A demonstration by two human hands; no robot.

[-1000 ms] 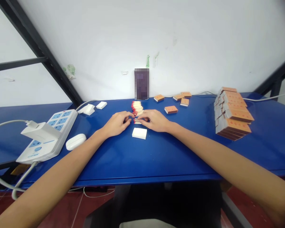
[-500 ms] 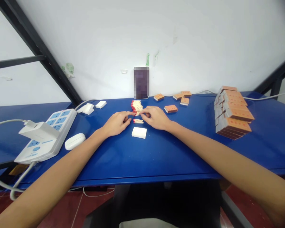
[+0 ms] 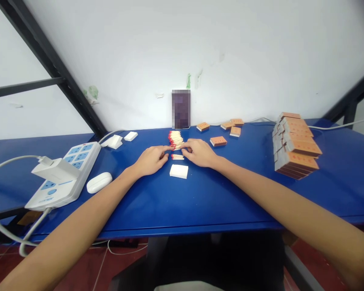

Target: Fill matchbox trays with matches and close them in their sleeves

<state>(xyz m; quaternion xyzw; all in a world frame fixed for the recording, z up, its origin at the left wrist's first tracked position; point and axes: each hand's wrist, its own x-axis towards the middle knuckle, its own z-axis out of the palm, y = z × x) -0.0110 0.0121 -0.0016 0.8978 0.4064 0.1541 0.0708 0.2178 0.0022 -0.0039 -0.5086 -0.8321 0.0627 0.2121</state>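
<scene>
A pile of red-tipped matches (image 3: 176,137) lies on the blue table. The index finger of my left hand (image 3: 152,160) is stretched to the red heads at the pile's near side, its thumb held apart below. From the other side, my right hand (image 3: 199,152) reaches its index fingertip to the plain ends, thumb also apart. Neither hand visibly grips a match. Just nearer to me is a small separate row of matches (image 3: 177,157), between the two thumbs. Below that row sits a small white box (image 3: 178,171), apart from both hands.
On the right stands a stack of matchboxes (image 3: 295,147); several loose ones, including one matchbox (image 3: 218,141), lie nearer the wall. To the left are white boxes (image 3: 113,141), a power strip (image 3: 69,178) with a charger, and a white oval case (image 3: 99,182). A pixelated dark panel (image 3: 181,109) leans at the back.
The whole view has shifted slightly, so things appear a little lower on the left. Both hands stay at the pile's near edge, with only slight finger movement.
</scene>
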